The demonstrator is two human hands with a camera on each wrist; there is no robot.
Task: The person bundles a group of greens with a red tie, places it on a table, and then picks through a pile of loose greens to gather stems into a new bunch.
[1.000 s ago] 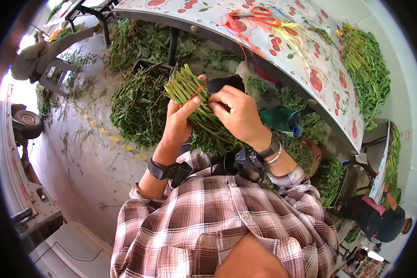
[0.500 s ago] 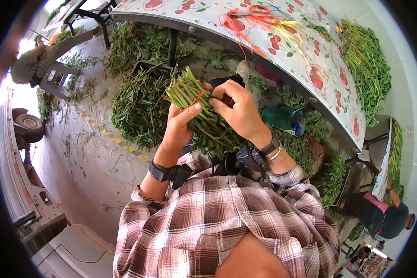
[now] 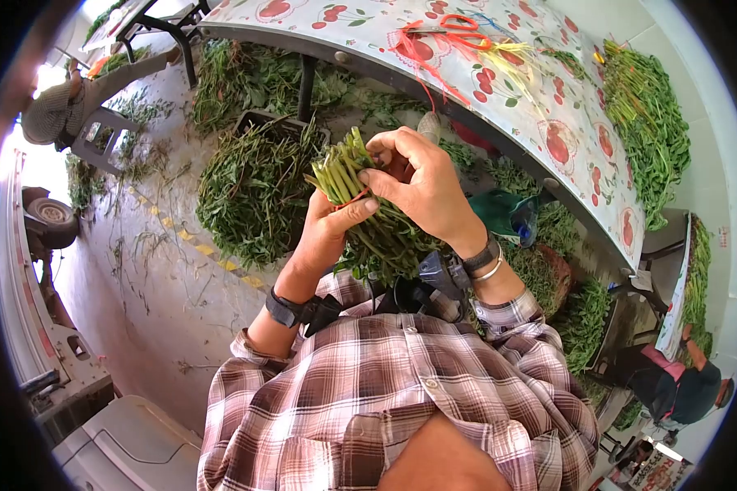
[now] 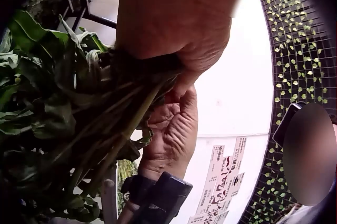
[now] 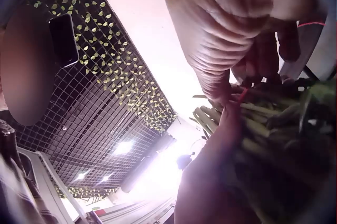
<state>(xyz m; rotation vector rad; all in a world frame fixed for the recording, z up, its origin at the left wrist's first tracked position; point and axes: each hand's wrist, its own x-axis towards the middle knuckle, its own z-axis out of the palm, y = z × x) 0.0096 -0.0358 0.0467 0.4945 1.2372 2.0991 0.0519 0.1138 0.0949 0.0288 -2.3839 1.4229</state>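
A bundle of green stems (image 3: 336, 174) is held in front of the plaid shirt, cut ends pointing up and left, leaves towards the body. My left hand (image 3: 327, 229) grips it from the left, thumb lying across the stems beside a red tie (image 3: 353, 199). My right hand (image 3: 424, 184) is at the bundle's right side, thumb against the stems near the tie and fingers curled behind; its fingertips are partly hidden. In the left wrist view leaves (image 4: 52, 108) fill the left side. The right wrist view shows the right hand (image 5: 237, 29) above the stems (image 5: 258, 124) and red tie (image 5: 243, 95).
A cherry-patterned table (image 3: 516, 123) stands ahead, bearing scissors (image 3: 465, 31), red and yellow strips and a pile of greens (image 3: 648, 123). More greens (image 3: 250, 192) lie around a black crate on the floor. A green bag (image 3: 504, 211) is under the table. Two people are at the far sides.
The bundle and left hand have shifted slightly right and down. The right thumb has come onto the stems near their cut ends, and the red tie is now more covered by the hands.
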